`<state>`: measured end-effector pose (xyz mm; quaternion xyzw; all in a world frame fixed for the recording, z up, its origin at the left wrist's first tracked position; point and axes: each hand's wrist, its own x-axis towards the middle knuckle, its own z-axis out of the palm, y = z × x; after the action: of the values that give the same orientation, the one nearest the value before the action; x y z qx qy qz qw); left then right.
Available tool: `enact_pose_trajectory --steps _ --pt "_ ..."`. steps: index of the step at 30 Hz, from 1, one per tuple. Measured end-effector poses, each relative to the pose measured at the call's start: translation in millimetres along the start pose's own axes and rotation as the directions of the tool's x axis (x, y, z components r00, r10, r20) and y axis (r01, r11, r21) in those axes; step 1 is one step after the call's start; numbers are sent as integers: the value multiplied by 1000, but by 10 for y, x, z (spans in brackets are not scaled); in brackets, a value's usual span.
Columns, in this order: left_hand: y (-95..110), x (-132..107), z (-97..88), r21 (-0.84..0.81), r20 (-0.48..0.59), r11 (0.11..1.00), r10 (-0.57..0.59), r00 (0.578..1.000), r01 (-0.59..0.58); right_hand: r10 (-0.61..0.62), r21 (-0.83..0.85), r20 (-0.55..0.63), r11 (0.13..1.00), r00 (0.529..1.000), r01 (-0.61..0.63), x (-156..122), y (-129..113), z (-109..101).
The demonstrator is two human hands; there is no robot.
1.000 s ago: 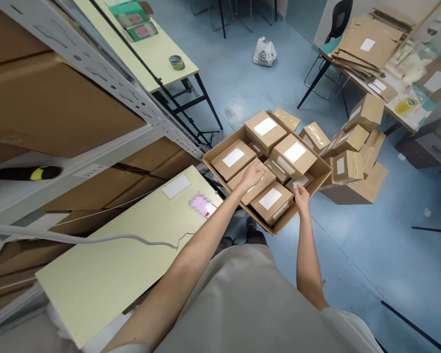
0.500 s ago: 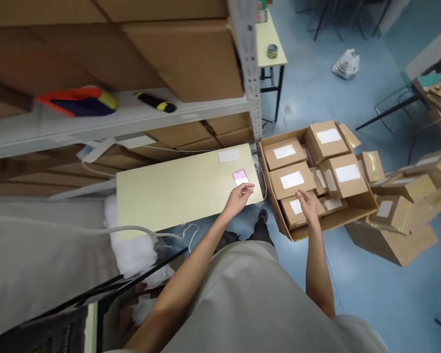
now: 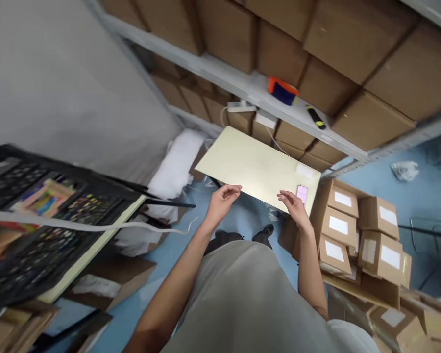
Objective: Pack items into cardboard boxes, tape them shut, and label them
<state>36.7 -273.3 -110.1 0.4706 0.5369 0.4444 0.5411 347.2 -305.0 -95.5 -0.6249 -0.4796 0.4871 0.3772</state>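
Note:
My left hand [image 3: 220, 201] hovers at the near edge of a pale yellow table [image 3: 253, 166], fingers loosely curled and apart, holding nothing. My right hand [image 3: 292, 206] is also empty, with its fingers spread, just below a pink phone [image 3: 302, 193] that lies at the table's right end. A white label [image 3: 304, 170] sits on the table beyond the phone. To the right, an open carton [image 3: 353, 289] on the floor holds several small labelled cardboard boxes [image 3: 340, 198].
A metal shelf rack [image 3: 242, 83] full of large brown cartons [image 3: 375, 117] stands behind the table, with an orange-and-blue object [image 3: 282, 91] on it. A black plastic crate [image 3: 33, 220] sits on a table at left. White padding [image 3: 176, 166] lies beside the wall.
The view has swung left, away from the carton of small boxes. Both hands left the boxes and moved over to the yellow table's near edge, empty.

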Motion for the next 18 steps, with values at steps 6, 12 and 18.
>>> enact_pose_trajectory --steps 6,12,18 --pt "-174 -559 -1539 -124 -393 992 -62 918 13 -52 -59 385 995 921 81 405 -563 1616" --pt "-331 -1231 -2535 -282 -714 953 -132 688 -109 -27 -128 702 978 711 163 697 -1074 3115" --pt "-377 -1625 -3161 -336 -867 924 -227 443 -185 -19 -106 875 967 483 230 923 -1402 4430"
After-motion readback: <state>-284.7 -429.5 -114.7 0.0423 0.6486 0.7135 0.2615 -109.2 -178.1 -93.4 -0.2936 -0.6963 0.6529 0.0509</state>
